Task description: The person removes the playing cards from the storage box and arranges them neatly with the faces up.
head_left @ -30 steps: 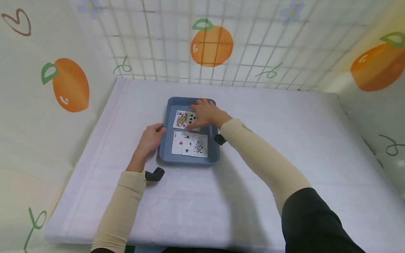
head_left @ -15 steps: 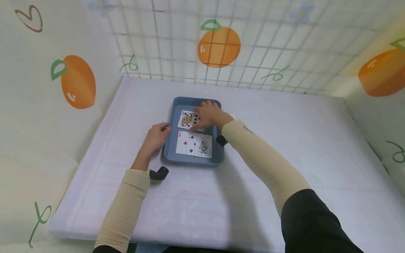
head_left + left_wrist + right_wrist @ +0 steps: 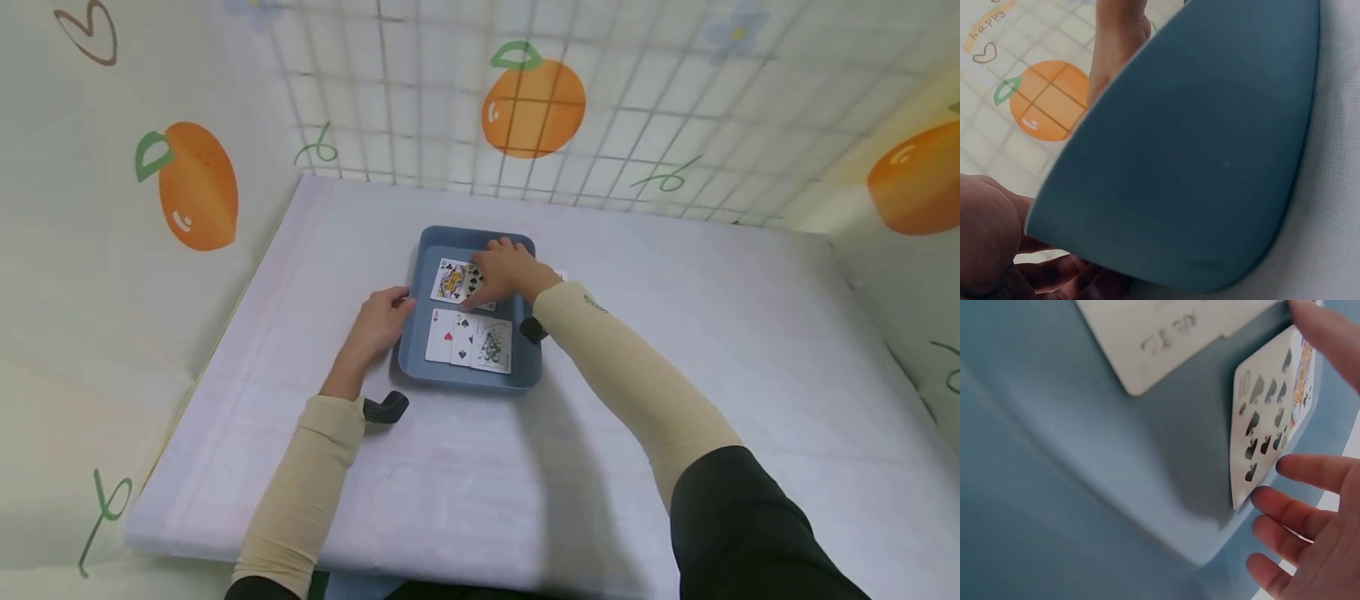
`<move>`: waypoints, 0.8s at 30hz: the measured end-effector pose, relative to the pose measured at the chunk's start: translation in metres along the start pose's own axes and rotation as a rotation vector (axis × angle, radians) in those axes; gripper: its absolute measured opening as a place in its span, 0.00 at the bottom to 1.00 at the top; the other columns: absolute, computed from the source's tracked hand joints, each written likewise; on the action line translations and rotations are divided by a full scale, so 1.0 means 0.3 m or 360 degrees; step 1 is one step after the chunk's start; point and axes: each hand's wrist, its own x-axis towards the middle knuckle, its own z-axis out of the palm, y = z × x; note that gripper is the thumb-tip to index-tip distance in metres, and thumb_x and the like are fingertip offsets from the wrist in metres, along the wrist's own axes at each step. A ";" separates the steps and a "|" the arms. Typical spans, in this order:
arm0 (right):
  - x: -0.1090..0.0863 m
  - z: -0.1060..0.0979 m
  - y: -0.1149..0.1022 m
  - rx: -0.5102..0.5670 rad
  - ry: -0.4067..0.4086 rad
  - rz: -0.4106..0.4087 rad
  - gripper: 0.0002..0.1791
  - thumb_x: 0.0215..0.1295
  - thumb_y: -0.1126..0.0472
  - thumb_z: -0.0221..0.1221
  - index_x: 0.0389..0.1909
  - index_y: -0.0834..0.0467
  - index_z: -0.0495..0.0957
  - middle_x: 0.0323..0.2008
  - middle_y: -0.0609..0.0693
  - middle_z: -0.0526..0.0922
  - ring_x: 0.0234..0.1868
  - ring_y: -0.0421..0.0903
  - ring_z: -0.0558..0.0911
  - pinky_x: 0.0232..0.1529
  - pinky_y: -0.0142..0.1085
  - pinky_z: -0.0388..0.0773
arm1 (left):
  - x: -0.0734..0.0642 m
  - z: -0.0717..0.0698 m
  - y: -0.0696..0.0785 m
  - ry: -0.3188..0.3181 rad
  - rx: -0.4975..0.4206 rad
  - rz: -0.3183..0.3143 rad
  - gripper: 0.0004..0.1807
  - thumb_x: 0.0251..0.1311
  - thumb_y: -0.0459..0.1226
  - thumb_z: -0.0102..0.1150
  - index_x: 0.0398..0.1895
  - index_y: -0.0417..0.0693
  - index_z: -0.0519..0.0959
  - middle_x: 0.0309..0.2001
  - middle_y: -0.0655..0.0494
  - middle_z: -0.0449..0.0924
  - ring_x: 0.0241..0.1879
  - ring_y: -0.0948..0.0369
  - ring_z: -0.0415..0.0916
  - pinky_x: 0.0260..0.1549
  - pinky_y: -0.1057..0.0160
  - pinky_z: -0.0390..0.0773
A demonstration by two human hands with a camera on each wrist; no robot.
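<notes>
My left hand (image 3: 377,323) grips the left rim of a blue tray (image 3: 420,377); in the left wrist view its fingers go partly behind the tray wall (image 3: 1197,156). Above the tray's far half my right hand (image 3: 510,271) is spread, thumb toward the middle. In the right wrist view its fingertips (image 3: 1266,495) are right at the edge of a ten of spades (image 3: 1263,419). That card overlaps a face card of clubs (image 3: 450,282). An ace of hearts (image 3: 438,337), a five of spades (image 3: 462,342) and a joker (image 3: 492,346) overlap in the near row.
The tray stands on a white-covered table (image 3: 675,350). A small white thing (image 3: 562,276) shows beside the right wrist, mostly hidden. A wire grid (image 3: 615,125) and sheets printed with oranges (image 3: 534,108) enclose the back and sides.
The head view has swung slightly left, so the scene sits farther right in it. Both hands keep nearly the same places on the tray, and the cards look unmoved.
</notes>
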 end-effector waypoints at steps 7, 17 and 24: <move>-0.010 -0.013 -0.006 0.0004 -0.0009 0.0005 0.54 0.47 0.25 0.64 0.67 0.58 0.70 0.57 0.58 0.72 0.53 0.53 0.66 0.58 0.50 0.65 | 0.001 0.000 0.003 0.0001 -0.0003 0.0000 0.26 0.76 0.42 0.46 0.71 0.38 0.65 0.65 0.41 0.72 0.65 0.48 0.68 0.64 0.52 0.67; -0.018 -0.023 -0.018 0.0023 -0.0009 0.0015 0.52 0.47 0.27 0.66 0.65 0.59 0.72 0.55 0.57 0.73 0.53 0.53 0.66 0.59 0.50 0.65 | -0.002 -0.003 0.002 0.0007 -0.0013 0.0004 0.27 0.75 0.42 0.46 0.71 0.38 0.65 0.65 0.40 0.72 0.65 0.47 0.68 0.64 0.50 0.67; -0.021 -0.030 -0.011 0.0018 -0.0001 0.0004 0.51 0.46 0.28 0.67 0.63 0.60 0.73 0.55 0.57 0.73 0.55 0.54 0.67 0.61 0.51 0.65 | -0.004 -0.003 0.000 0.0008 -0.0019 -0.0006 0.27 0.75 0.42 0.46 0.71 0.38 0.65 0.64 0.40 0.72 0.65 0.48 0.69 0.64 0.51 0.68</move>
